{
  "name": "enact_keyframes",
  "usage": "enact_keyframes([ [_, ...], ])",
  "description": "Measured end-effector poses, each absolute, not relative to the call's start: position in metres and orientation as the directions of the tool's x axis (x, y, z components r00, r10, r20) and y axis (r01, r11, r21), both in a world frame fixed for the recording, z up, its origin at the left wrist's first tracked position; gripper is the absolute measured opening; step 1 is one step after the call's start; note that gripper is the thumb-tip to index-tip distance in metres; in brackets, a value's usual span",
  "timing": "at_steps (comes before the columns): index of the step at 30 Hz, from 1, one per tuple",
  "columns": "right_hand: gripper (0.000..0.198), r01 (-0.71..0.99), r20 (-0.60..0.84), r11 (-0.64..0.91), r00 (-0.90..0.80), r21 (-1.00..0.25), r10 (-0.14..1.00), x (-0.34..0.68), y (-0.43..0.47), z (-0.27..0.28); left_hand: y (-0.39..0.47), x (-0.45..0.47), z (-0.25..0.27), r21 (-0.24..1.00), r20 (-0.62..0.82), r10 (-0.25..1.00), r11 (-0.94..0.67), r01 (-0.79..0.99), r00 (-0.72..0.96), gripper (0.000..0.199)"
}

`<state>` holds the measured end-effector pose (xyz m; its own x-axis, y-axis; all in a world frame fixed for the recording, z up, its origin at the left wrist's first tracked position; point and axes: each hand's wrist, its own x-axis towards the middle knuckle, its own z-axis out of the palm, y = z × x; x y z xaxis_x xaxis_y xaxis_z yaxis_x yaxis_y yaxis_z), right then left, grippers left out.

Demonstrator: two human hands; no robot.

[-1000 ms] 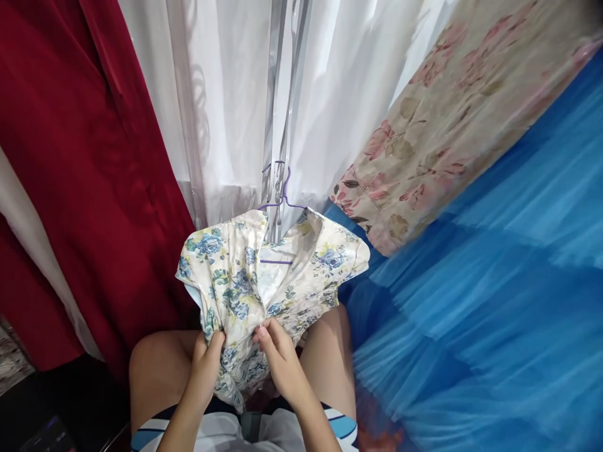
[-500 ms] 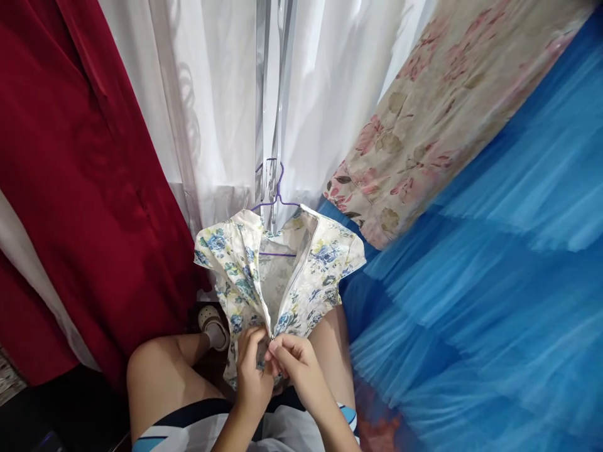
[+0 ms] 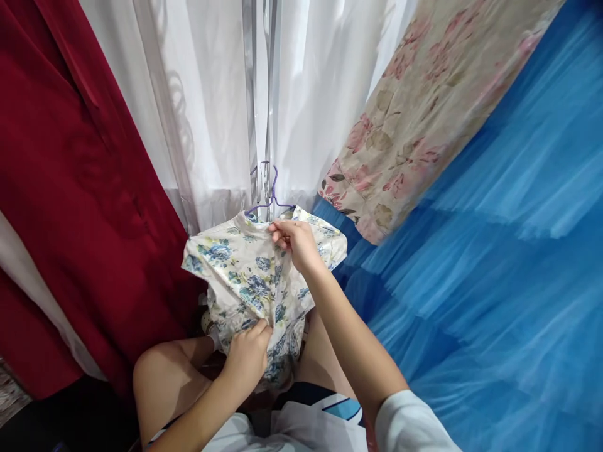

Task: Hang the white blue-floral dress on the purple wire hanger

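A floral garment point(image 3: 254, 263) is held by two hands below a purple hanger point(image 3: 274, 201).
The garment is hung on the hanger. Just below the hanger, the neckline is pinched by the right hand point(image 3: 299, 243), its fingers narrow on the cloth; farther below, the front is gripped by the left hand point(image 3: 249, 350), its fingers curled on the fabric. Behind the hanger, white cloth point(image 3: 207, 113) is seen; to its left, red cloth point(image 3: 94, 188) is draped, and to its right, beige flowered cloth point(image 3: 414, 119) and blue ruffled fabric point(image 3: 494, 270).
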<state>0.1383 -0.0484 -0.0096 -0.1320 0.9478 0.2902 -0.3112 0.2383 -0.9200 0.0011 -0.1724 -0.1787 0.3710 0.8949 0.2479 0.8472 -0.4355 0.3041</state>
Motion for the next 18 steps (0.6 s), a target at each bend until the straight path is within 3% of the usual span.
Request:
enact_keyframes([
  [3,0.027,-0.374,0.292,0.224,-0.136,-0.9,0.947,0.129,-0.048,-0.018,-0.165,-0.003,-0.16,0.332,0.253,0.881,-0.468,0.819,0.4,0.028],
  [6,0.027,-0.356,0.307,0.233,-0.167,-0.905,0.937,0.132,-0.063,-0.029,-0.148,-0.009,-0.119,0.476,0.527,0.809,-0.534,0.699,0.259,0.025],
  [8,0.027,-0.32,0.336,0.269,-0.173,-0.908,0.926,0.138,-0.074,-0.03,-0.13,-0.013,-0.081,0.528,0.683,0.724,-0.581,0.62,0.098,0.036],
  [10,0.028,-0.279,0.385,0.332,-0.163,-0.901,0.909,0.145,-0.08,-0.027,-0.111,-0.015,-0.046,0.496,0.736,0.671,-0.623,0.605,0.087,0.041],
  [14,0.031,-0.157,0.46,0.44,-0.129,-0.884,0.878,0.15,-0.076,-0.025,-0.077,-0.009,-0.014,0.347,0.78,0.584,-0.703,0.621,0.224,0.026],
  [18,0.034,-0.074,0.519,0.515,-0.068,-0.854,0.852,0.14,-0.061,-0.039,-0.063,-0.001,-0.02,0.363,0.867,0.494,-0.713,0.6,0.063,0.022],
])
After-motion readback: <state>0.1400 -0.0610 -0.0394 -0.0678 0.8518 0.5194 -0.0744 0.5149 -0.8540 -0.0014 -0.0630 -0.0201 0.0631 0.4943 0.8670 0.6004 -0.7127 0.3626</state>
